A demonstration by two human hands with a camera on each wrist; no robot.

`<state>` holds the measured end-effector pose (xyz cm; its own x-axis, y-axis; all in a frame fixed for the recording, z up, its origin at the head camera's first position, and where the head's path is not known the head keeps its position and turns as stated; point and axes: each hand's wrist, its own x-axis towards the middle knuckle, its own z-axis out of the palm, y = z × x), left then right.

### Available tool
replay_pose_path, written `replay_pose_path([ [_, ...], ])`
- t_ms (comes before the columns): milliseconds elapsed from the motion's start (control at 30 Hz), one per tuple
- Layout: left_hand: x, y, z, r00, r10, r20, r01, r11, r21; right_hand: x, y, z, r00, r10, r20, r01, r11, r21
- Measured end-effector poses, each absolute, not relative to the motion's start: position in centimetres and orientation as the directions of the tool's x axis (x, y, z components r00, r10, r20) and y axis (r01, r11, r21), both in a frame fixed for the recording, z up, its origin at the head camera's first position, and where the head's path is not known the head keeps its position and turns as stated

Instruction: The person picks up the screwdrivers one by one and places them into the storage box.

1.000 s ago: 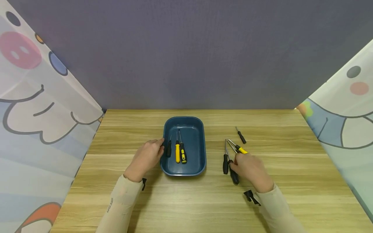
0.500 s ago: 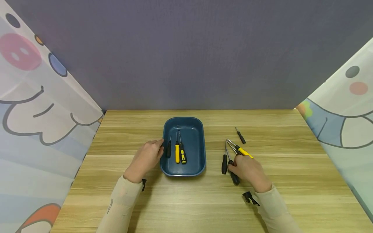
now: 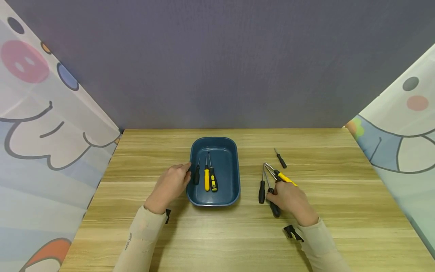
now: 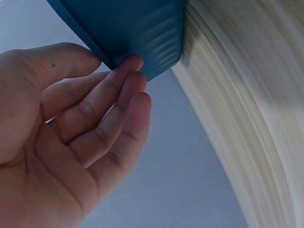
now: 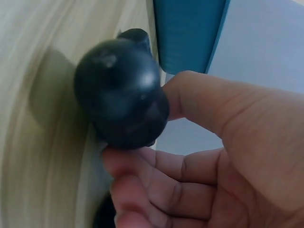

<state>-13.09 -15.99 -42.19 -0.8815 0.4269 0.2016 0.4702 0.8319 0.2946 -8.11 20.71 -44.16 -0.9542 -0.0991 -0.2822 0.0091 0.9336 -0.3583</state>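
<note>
My left hand [image 3: 171,184] pinches the left rim of a dark blue tray [image 3: 236,177] between thumb and fingers, as the left wrist view [image 4: 90,118] shows. Inside the tray lie a small black screwdriver [image 3: 196,175], a yellow screwdriver [image 3: 207,179] and a black-and-yellow screwdriver [image 3: 213,180]. To the right, my right hand [image 3: 290,196] grips a black screwdriver [image 3: 275,210] by its handle; the rounded handle end [image 5: 116,85] fills the middle of the right wrist view. Beside it lie another black screwdriver [image 3: 261,192] and a yellow-handled screwdriver [image 3: 286,178], partly overlapped by the hand.
A small black screwdriver [image 3: 281,161] lies apart, behind the group. The wooden table [image 3: 217,238] runs back to a grey wall panel [image 3: 217,68]. Cartoon-print sheets [image 3: 51,170] hang at both sides. A black piece [image 3: 293,232] shows beside the right wrist.
My right hand has shifted slightly, baring more of the yellow handle. The gripped screwdriver's handle end has edged slightly toward the near side. The left hand and tray hold still.
</note>
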Motion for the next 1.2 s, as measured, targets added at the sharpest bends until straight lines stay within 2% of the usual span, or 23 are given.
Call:
replay_pose_path([
  [167, -13.1, -16.1, -42.2, -0.884, 0.421, 0.203, 0.465, 0.834, 0.298, -8.4, 20.7, -43.5, -0.956, -0.106, -0.274, 0.000, 0.933, -0.361],
  [533, -13.0, -16.2, -42.3, -0.885, 0.421, 0.198, 0.463, 0.838, 0.289, -10.8, 18.8, -40.6, -0.963, -0.189, -0.191, -0.108, 0.923, -0.370],
  [933, -13.0, -16.1, -42.4, -0.882, 0.423, 0.209, 0.469, 0.832, 0.297, -14.6, 13.5, -37.1, -0.945, -0.294, -0.142, -0.227, 0.904, -0.362],
  [1200, -13.2, -16.0, -42.4, -0.875, 0.429, 0.223, 0.480, 0.827, 0.293, -16.8, 9.9, -36.8, -0.926, -0.347, -0.147, -0.267, 0.881, -0.391],
])
